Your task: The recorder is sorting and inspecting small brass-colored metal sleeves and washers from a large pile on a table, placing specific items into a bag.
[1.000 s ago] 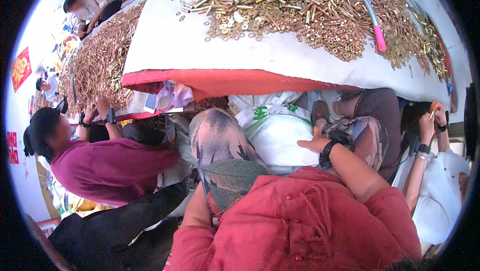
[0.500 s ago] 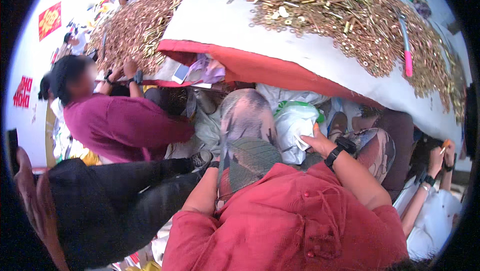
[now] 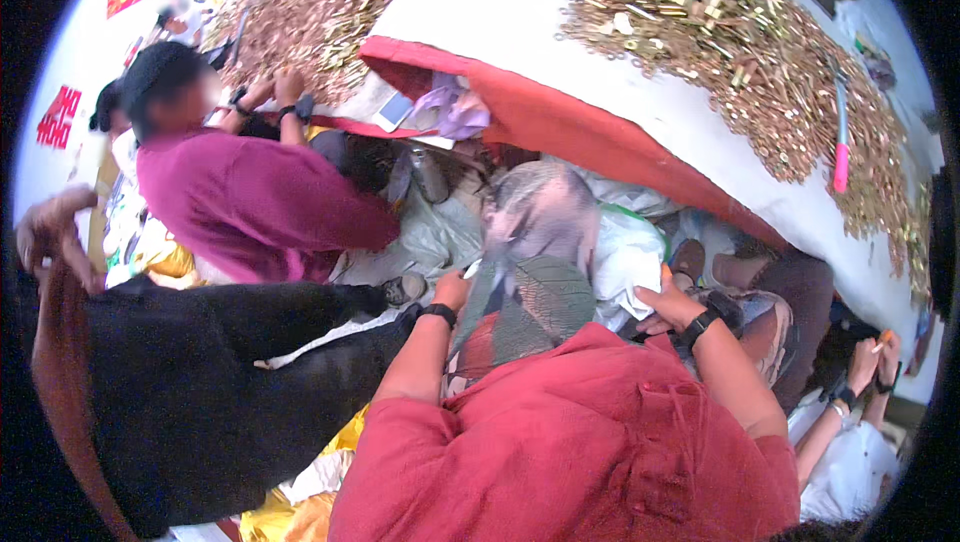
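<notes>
My right hand (image 3: 672, 304) is closed on the lower edge of a white plastic bag (image 3: 628, 260) with some green on it, lying between my knees. A small orange spot shows at that hand's thumb. My left hand (image 3: 452, 290) rests beside my left thigh, its fingers curled. Something small and white shows at its fingertips, too small to make out. Both wrists wear dark bands. My patterned trousers (image 3: 540, 287) cover the knees between the hands.
Ahead stands a white-topped table (image 3: 500, 17) with a red cloth side (image 3: 560, 127), heaped with small brass-coloured metal parts (image 3: 740, 72). A pink-and-blue handled tool (image 3: 840, 142) lies on them. A person in a purple top (image 3: 260, 197) sits left; dark-trousered legs (image 3: 250, 372) stretch close by.
My left hand has come into view beside the left thigh. My right hand stays at the white bag, which sits slightly farther right. The whole view has shifted.
</notes>
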`<state>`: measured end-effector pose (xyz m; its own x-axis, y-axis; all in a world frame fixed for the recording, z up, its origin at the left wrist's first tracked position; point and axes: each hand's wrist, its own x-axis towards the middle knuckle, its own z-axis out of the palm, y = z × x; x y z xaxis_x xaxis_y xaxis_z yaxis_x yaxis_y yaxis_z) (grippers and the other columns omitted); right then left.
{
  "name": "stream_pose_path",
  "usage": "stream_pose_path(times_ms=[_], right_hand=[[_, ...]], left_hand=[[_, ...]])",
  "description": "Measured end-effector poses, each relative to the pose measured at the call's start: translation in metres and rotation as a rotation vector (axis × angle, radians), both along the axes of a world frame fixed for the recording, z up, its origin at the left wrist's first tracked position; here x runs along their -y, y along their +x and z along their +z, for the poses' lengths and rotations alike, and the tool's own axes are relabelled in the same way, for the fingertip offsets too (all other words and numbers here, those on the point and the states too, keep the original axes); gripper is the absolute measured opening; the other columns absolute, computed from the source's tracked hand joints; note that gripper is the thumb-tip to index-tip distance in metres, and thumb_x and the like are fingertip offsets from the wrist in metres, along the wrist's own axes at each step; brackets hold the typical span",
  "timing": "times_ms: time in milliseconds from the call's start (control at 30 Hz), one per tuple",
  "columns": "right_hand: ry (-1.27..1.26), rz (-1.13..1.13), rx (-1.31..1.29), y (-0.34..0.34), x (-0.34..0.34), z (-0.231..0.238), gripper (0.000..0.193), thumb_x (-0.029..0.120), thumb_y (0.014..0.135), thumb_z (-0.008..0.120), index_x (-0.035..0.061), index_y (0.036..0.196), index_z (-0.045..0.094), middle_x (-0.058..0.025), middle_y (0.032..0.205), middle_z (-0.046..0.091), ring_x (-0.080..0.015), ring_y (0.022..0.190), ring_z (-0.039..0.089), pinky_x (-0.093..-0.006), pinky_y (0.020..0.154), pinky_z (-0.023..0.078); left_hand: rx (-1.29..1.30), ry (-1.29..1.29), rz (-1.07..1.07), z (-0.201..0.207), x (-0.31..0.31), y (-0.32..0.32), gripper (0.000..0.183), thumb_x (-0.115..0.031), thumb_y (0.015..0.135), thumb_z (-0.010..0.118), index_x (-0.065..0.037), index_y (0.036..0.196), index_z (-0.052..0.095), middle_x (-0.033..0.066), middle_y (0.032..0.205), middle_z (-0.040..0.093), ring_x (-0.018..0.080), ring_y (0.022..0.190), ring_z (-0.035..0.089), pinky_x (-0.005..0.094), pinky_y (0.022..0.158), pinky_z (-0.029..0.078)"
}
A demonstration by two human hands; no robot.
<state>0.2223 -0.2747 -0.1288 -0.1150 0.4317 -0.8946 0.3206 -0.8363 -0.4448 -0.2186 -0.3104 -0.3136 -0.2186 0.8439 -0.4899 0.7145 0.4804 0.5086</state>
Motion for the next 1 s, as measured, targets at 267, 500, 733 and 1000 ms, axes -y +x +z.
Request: stream_pose_path(times_ms=[267, 500, 733, 1000], right_hand=[[0.016, 0.333, -0.119, 0.037, -0.002, 0.016, 0.101, 0.05, 0.084, 0.072, 0.0069, 0.149, 0.008, -0.0188, 0.118, 0.061, -0.0267, 0.08, 0.07, -0.0378, 0.062, 0.058], [0.405, 0.807, 0.324, 0.032, 0.033, 0.059, 0.089, 0.036, 0.086, 0.069, 0.0062, 0.152, 0.017, -0.026, 0.099, 0.069, -0.0418, 0.09, 0.067, -0.0445, 0.077, 0.054], [0.851, 0.991, 1.26, 0.102, 0.017, 0.035, 0.034, 0.026, 0.074, 0.074, 0.0203, 0.105, 0.063, -0.0062, 0.087, 0.069, -0.0263, 0.089, 0.064, -0.0465, 0.076, 0.041], [0.709, 0.432, 0.942, 0.181, 0.018, 0.107, 0.037, 0.032, 0.087, 0.062, 0.007, 0.113, 0.066, -0.0191, 0.104, 0.069, -0.0349, 0.1, 0.066, -0.0462, 0.086, 0.05]], left_hand=[[1.167, -0.175, 0.625, -0.179, 0.044, -0.098, 0.032, -0.025, 0.091, 0.054, -0.005, 0.113, 0.066, 0.021, 0.097, 0.07, 0.0313, 0.088, 0.07, 0.0427, 0.066, 0.054], [0.254, -0.022, 0.337, -0.027, -0.006, -0.094, 0.035, -0.022, 0.091, 0.054, -0.005, 0.121, 0.061, 0.0181, 0.099, 0.069, 0.0271, 0.085, 0.069, 0.0385, 0.063, 0.054], [-0.265, -0.133, 0.581, 0.439, -0.164, -0.141, 0.041, -0.019, 0.09, 0.054, -0.006, 0.129, 0.055, 0.0153, 0.102, 0.068, 0.0229, 0.082, 0.068, 0.0344, 0.06, 0.054], [1.475, -0.036, 0.665, 0.551, -0.089, 0.059, 0.042, -0.019, 0.096, 0.049, 0.011, 0.124, 0.044, 0.0161, 0.121, 0.053, 0.0192, 0.113, 0.052, 0.0248, 0.09, 0.048]])
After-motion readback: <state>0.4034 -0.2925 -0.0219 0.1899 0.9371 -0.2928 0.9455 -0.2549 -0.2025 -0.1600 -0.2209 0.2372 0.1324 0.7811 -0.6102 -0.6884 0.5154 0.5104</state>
